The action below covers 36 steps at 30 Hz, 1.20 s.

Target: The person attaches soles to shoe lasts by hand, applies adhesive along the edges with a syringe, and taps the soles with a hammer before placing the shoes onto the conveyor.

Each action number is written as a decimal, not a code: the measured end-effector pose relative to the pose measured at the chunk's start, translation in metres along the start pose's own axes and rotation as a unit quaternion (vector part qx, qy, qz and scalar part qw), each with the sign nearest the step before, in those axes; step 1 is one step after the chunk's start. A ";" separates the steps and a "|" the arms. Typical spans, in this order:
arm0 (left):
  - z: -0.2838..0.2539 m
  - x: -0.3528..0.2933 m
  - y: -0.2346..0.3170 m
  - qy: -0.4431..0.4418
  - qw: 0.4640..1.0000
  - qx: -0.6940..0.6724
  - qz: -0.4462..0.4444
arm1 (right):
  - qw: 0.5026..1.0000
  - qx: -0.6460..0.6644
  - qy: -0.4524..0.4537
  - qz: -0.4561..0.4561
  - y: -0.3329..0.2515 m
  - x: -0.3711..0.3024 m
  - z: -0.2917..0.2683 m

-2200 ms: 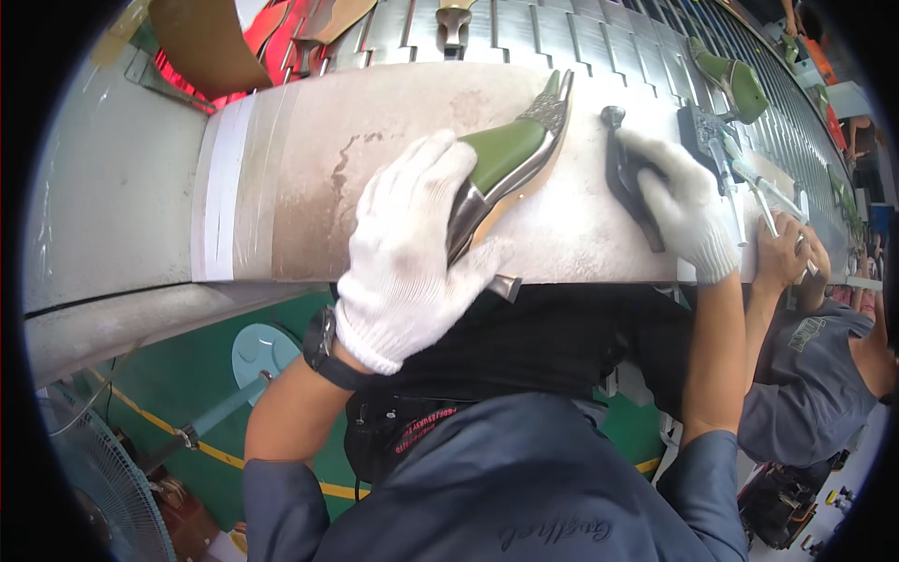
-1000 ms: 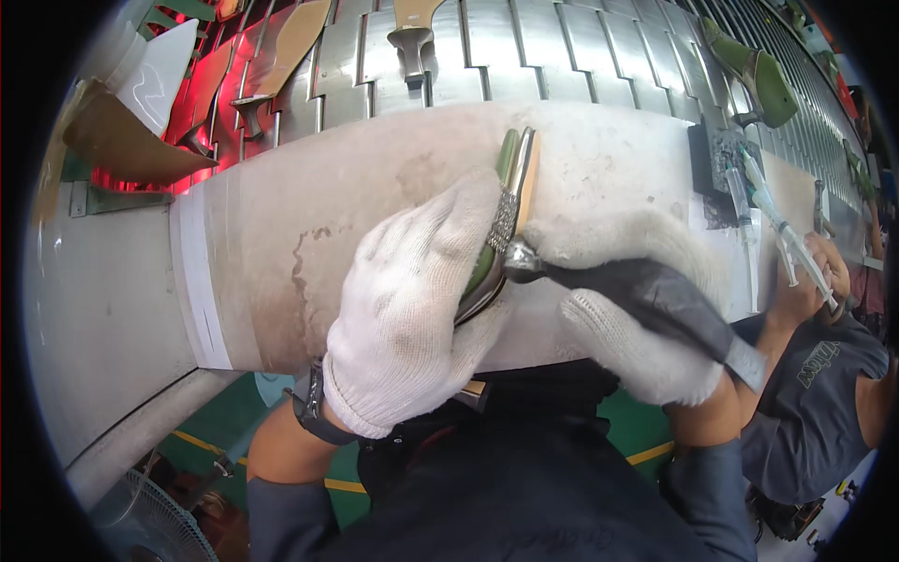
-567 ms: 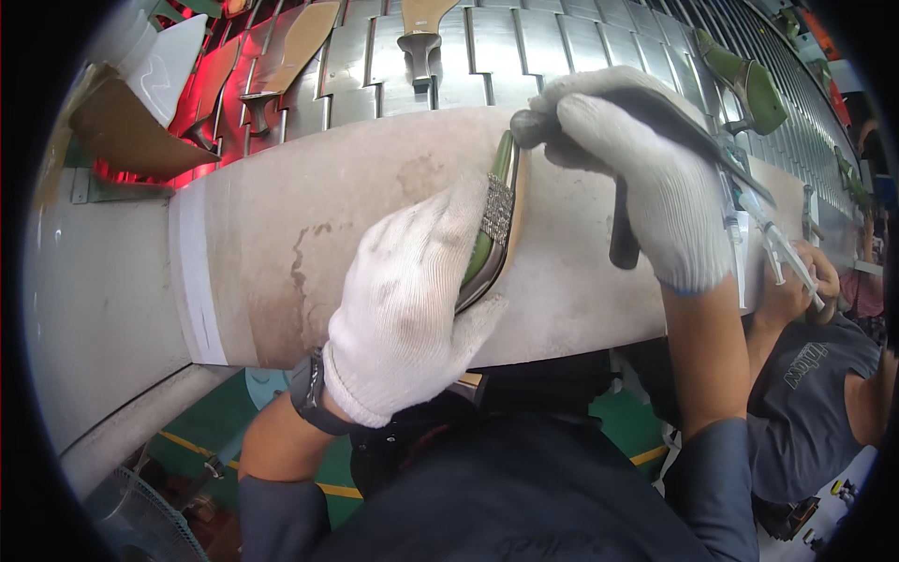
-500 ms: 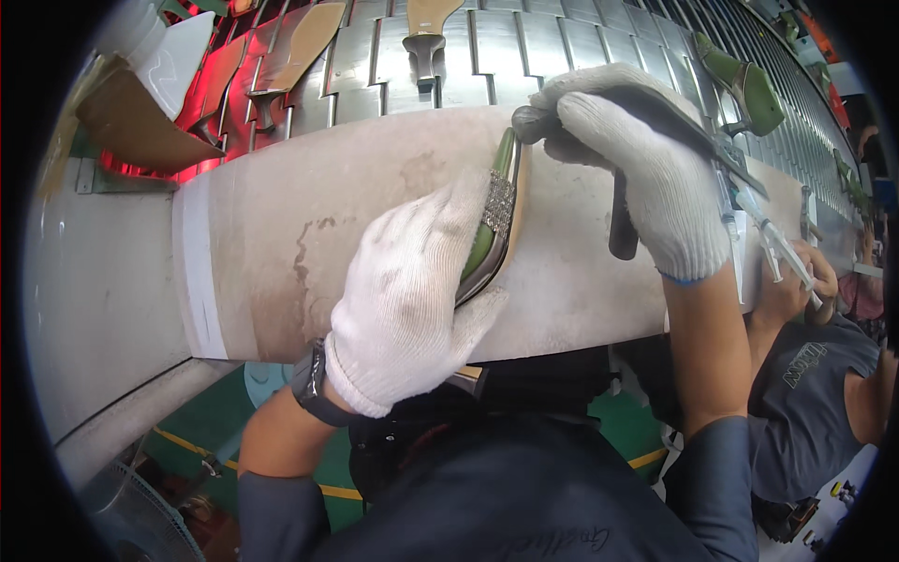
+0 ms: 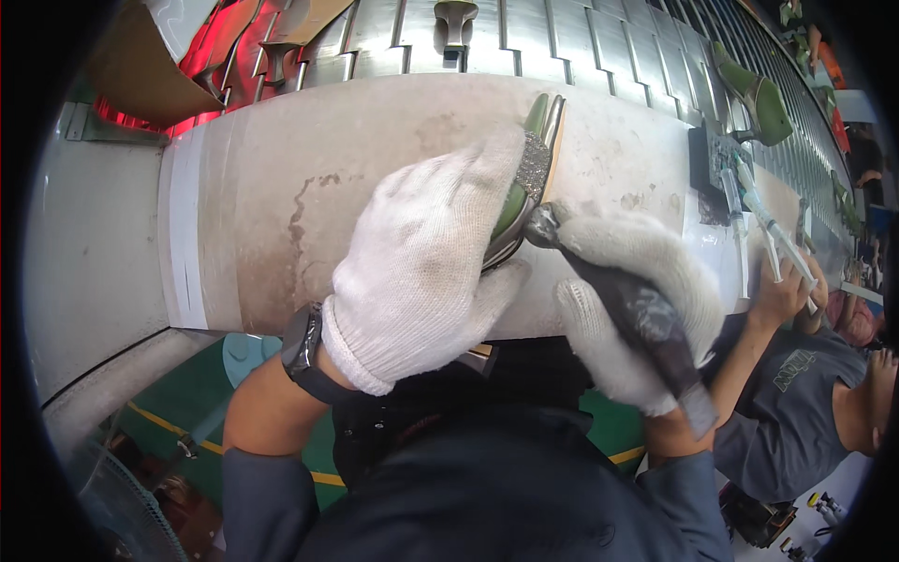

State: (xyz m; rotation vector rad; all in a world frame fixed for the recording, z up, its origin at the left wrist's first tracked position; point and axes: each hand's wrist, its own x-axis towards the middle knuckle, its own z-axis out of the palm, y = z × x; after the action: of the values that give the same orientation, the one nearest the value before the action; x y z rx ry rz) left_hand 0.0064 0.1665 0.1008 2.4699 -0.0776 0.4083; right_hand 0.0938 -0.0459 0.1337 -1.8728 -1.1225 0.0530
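Note:
My left hand (image 5: pixel 426 248), in a white knit glove, is closed around a sandal (image 5: pixel 534 164) with a glittery silver strap, metallic edging and a tan sole edge. A pointed green form shows inside it. My right hand (image 5: pixel 646 290), gloved the same way, grips a dark hand tool (image 5: pixel 646 318) with a rounded knob at one end and a flat shaft running back past the wrist. The knob sits right by the sandal's sole edge; whether they touch I cannot tell. Both hands are over a pale, stained work board (image 5: pixel 272 178).
Behind the board runs a slatted metal conveyor (image 5: pixel 524 42) with tan soles (image 5: pixel 314 19) and a green shoe form (image 5: pixel 754 94) on it. Syringes (image 5: pixel 773 220) and a dark block (image 5: pixel 709 159) lie at the right, near another person's hand (image 5: pixel 787 281). A fan (image 5: pixel 131 506) stands lower left.
My right hand has come down toward me, turning the tool so its knob is beside the sandal's sole. The sandal in my left hand has shifted slightly right in view.

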 end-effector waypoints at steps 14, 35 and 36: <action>-0.011 -0.037 -0.003 -0.010 0.999 0.017 0.034 | 0.988 0.134 0.065 0.043 -0.027 -0.034 0.059; -0.011 -0.040 -0.017 0.009 0.999 -0.044 0.023 | 0.985 0.168 -0.001 0.042 -0.023 -0.034 0.060; -0.011 -0.040 -0.016 0.007 0.999 -0.044 0.024 | 0.993 0.111 -0.026 0.044 -0.028 -0.032 0.054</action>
State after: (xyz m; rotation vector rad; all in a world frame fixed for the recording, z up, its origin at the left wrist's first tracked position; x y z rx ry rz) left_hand -0.0319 0.1838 0.0874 2.3816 -0.1464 0.4339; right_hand 0.0320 -0.0274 0.1102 -1.7292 -1.0240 0.2677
